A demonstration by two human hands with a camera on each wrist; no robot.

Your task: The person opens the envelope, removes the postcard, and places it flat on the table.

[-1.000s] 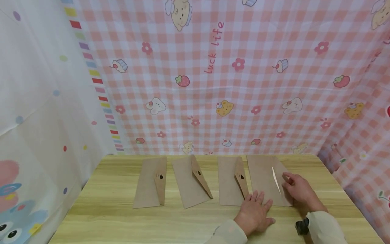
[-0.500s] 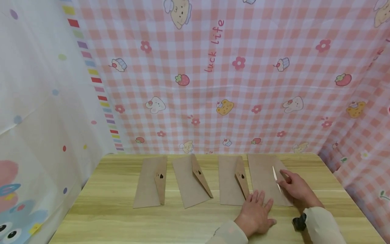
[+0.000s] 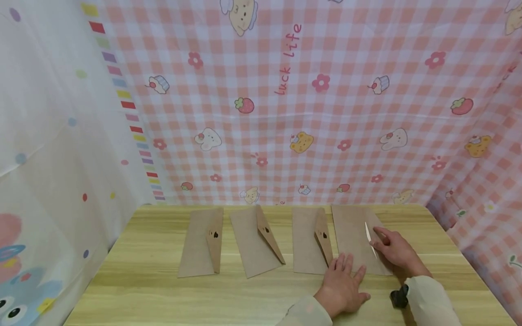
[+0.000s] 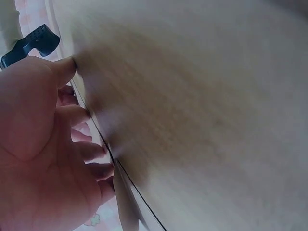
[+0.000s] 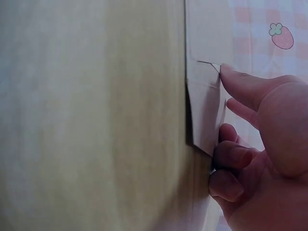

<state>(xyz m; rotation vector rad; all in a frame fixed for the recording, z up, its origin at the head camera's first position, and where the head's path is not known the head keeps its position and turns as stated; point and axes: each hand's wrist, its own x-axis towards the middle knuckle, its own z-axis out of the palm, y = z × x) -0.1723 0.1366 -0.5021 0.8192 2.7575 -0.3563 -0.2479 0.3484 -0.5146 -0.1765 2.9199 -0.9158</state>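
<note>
While the right grip (image 3: pixel 394 248) is bent over the rightmost envelope (image 3: pixel 350 237), its thumb and index tips are held slightly apart at the pale slit (image 3: pixel 368 233); whether paper is pinched cannot be told. The left grip (image 3: pixel 342 285) is laid palm down, fingers spread and nothing grasped, its fingertips placed over the near corners of that envelope and the third envelope (image 3: pixel 303 242). Beyond a narrow gap of wood, the second envelope (image 3: pixel 248 249) is set aslant, and past it lies the first envelope (image 3: pixel 195 246). All four are ranged close to the back edge of the light wood desk (image 3: pixel 163 299), behind which pink checked cloth (image 3: pixel 261 120) is hung. Broader wood is shown toward the near side and at both side edges; white dotted cloth (image 3: pixel 102 158) is hung at left.
</note>
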